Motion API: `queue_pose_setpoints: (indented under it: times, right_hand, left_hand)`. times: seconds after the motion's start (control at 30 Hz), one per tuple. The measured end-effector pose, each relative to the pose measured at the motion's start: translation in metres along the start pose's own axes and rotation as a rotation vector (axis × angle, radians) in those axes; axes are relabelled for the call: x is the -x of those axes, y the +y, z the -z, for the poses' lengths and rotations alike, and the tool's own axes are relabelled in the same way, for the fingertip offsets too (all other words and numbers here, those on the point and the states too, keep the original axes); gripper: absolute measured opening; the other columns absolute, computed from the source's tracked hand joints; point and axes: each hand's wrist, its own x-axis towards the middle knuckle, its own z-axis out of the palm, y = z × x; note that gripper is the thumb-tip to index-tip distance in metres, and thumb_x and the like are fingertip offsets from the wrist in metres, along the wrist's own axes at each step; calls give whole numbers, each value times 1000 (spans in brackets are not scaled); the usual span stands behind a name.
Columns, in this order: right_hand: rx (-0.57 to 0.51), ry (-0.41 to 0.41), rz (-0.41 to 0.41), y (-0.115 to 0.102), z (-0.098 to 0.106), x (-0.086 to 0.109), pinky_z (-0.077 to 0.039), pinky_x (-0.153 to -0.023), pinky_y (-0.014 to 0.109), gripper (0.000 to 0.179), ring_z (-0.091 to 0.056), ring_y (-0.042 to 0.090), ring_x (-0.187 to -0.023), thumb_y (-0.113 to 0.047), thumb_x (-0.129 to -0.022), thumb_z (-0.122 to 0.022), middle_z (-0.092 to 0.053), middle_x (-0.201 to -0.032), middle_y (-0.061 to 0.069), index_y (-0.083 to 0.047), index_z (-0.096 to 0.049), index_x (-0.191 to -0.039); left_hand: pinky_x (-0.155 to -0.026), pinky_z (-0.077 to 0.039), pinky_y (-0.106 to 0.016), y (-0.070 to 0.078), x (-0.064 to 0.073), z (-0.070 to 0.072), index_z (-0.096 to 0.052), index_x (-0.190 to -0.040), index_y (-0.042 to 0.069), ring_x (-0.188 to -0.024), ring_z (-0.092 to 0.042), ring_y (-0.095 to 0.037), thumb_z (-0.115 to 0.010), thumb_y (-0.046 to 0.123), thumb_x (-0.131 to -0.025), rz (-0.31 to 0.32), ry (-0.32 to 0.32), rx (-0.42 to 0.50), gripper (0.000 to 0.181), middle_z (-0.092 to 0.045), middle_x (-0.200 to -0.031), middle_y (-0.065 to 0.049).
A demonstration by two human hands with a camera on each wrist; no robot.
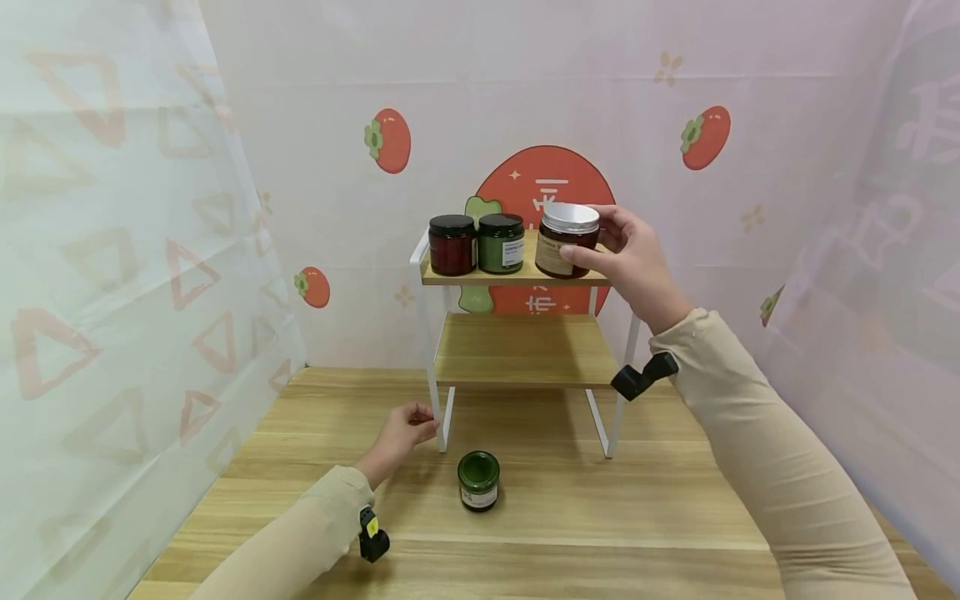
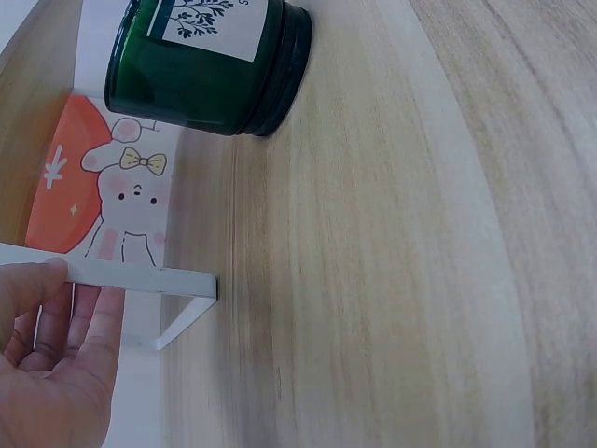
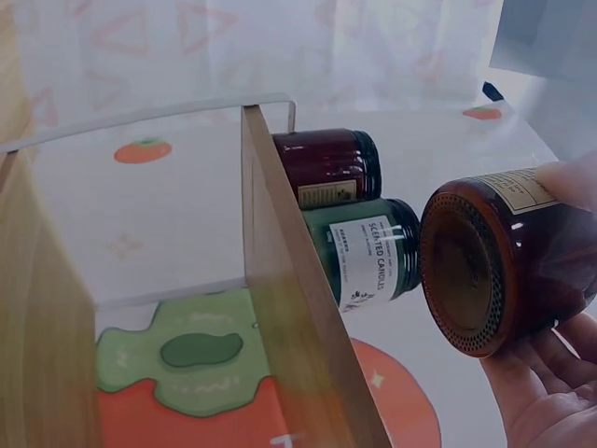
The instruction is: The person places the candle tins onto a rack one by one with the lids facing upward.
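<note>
nearest the viewer, just right of the left hand's grip, an upturned green jar (image 1: 478, 483) stands on its dark lid on the wooden table (image 1: 600, 517); its white label (image 2: 215, 23) shows a branching plant and a letter "s", the rest cut off in the left wrist view.

the left hand (image 1: 405, 429) pinches a white leg (image 2: 140, 275) of the rack (image 1: 525, 350), thumb on one side and fingers behind, nearly closed on it.

farther off, above and right of that grip, the right hand (image 1: 633, 262) grips a dark red-brown jar (image 1: 566, 237), thumb across the front and fingers curled round the far side, spread only as wide as the jar. the jar is upright by the top board, with a silver lid (image 1: 570, 218) and a tan label (image 3: 522, 189), its print too blurred to read.

left of the right grip, a green candle jar (image 1: 501, 242) reads "scented candles", finer lines illegible; just beyond it stands a dark red jar (image 1: 452, 243), its tan label unreadable.

behind both grips, the printed backdrop (image 1: 525, 50) bears white characters on a big red fruit (image 1: 585, 175), partly hidden.
</note>
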Motion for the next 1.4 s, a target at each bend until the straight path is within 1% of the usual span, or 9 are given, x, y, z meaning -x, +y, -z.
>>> queue_pose_setpoints:
  times: [0.17, 0.27, 0.57, 0.77, 0.93, 1.07, 1.23, 1.4]
  right_hand:
    - [3, -10, -28, -3, -1, -10, -47, -102, 28, 55, -56, 16, -116, -12, -85, -74, -54, -127, 8, -3, -48, -132]
    - [10, -6, -47, -3, -2, -15, -46, -103, 32, 56, -56, 17, -115, -13, -85, -74, -53, -127, 9, -3, -47, -133]
    - [41, 15, -86, 1, -5, -27, -48, -101, 31, 60, -57, 19, -114, -15, -85, -74, -53, -130, 11, -4, -44, -135]
    - [65, 19, -129, 4, -7, -32, -47, -104, 33, 63, -55, 21, -119, -17, -84, -75, -52, -133, 13, -3, -42, -137]
    - [93, 25, -156, 8, -9, -34, -44, -107, 36, 65, -54, 24, -122, -18, -84, -76, -51, -134, 14, -3, -42, -137]
    - [115, 21, -171, 10, -10, -36, -44, -108, 37, 66, -54, 25, -124, -19, -83, -76, -50, -135, 14, -4, -42, -137]
    - [124, 11, -185, 11, -13, -36, -45, -109, 39, 67, -52, 26, -127, -18, -84, -75, -47, -137, 15, -3, -40, -139]
    - [122, 6, -191, 12, -14, -37, -44, -109, 40, 68, -51, 27, -128, -18, -84, -75, -47, -138, 16, -2, -39, -139]
  left_hand:
    - [-81, -60, -31, 0, -1, 0, -58, -98, -10, -86, -61, -17, -61, -8, -89, 1, 4, 7, 10, -60, -93, -13]
    - [-80, -61, -30, -1, -1, 0, -58, -97, -10, -86, -61, -18, -61, -8, -88, -8, 10, 3, 10, -60, -92, -13]
    - [-83, -60, -35, -2, 0, -1, -58, -97, -9, -89, -62, -22, -60, -9, -89, 2, 13, -1, 9, -60, -93, -14]
    - [-83, -60, -37, -1, 0, -1, -58, -97, -10, -91, -62, -25, -60, -9, -89, -1, 13, 0, 9, -60, -93, -14]
    - [-82, -60, -34, 0, 0, -1, -58, -98, -9, -89, -62, -22, -60, -8, -89, 9, 5, 0, 10, -60, -94, -14]
    - [-83, -60, -33, 1, 2, -1, -58, -98, -9, -87, -61, -18, -59, -9, -89, 8, 1, 1, 9, -60, -94, -14]
    - [-82, -60, -31, 2, 1, -1, -58, -97, -9, -84, -60, -15, -59, -10, -88, 6, 4, 4, 9, -60, -92, -13]
    - [-81, -60, -30, 2, 2, -1, -58, -97, -10, -84, -60, -15, -59, -10, -89, 2, 2, 3, 9, -59, -93, -14]
